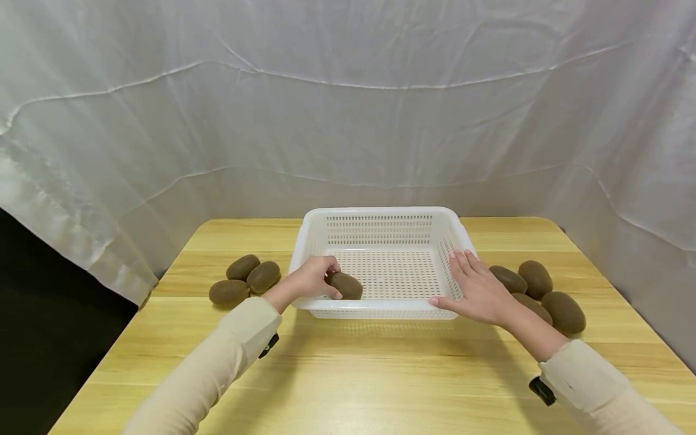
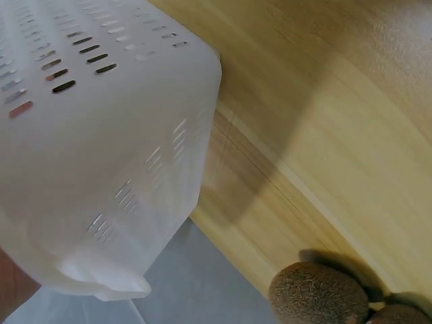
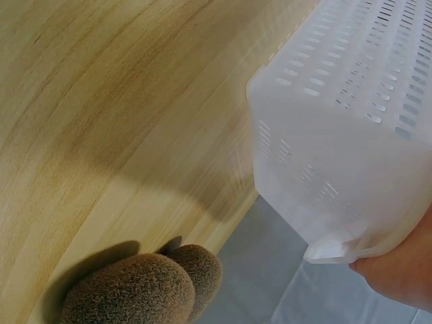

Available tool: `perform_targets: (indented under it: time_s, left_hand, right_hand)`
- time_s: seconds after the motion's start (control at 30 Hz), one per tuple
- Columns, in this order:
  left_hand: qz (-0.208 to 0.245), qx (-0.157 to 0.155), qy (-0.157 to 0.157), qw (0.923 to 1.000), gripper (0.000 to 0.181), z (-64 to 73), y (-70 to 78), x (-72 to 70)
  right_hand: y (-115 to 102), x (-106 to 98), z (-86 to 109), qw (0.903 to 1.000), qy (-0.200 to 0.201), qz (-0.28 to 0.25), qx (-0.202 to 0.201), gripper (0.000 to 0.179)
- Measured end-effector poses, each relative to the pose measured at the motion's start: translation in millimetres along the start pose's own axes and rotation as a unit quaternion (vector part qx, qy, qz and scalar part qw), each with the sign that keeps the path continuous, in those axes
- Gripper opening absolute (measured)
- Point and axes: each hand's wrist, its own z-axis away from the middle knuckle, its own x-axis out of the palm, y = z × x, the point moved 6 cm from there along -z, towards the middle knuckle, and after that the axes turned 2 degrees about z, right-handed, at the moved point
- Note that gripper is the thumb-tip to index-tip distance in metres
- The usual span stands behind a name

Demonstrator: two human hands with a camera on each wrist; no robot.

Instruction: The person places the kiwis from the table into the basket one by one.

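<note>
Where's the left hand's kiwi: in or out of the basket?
In: the kiwi is inside the basket, its lower edge hidden by the near rim. Left hand holds it; floor contact unclear.

The left hand [image 1: 312,279] pinches a kiwi [image 1: 349,286] inside the basket [image 1: 386,306]. Left of its fingers, three kiwis [image 1: 262,277] lie on the table [image 1: 375,374]; right of the right hand's [image 1: 480,293] extended fingers, which touch the basket's right side, lie four others [image 1: 536,281]. Beyond all fingers hangs pale cloth [image 1: 348,133].
</note>
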Motion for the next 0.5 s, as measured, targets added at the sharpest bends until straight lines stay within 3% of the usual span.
perform_targets:
  time_s: [0.33,0.5]
  left_hand:
    - [-0.048,-0.024,-0.047,0.9975,0.036,-6.3,-1.4,11.1]
    - [-0.016,-0.023,-0.027,0.9993,0.042,-3.4,2.8,3.5]
  right_hand:
    - [2.0,2.5,0.0,1.0,0.002,0.001,-0.002,0.101]
    - [3.3,3.5,-0.3,1.0,-0.002,0.001,-0.001,0.099]
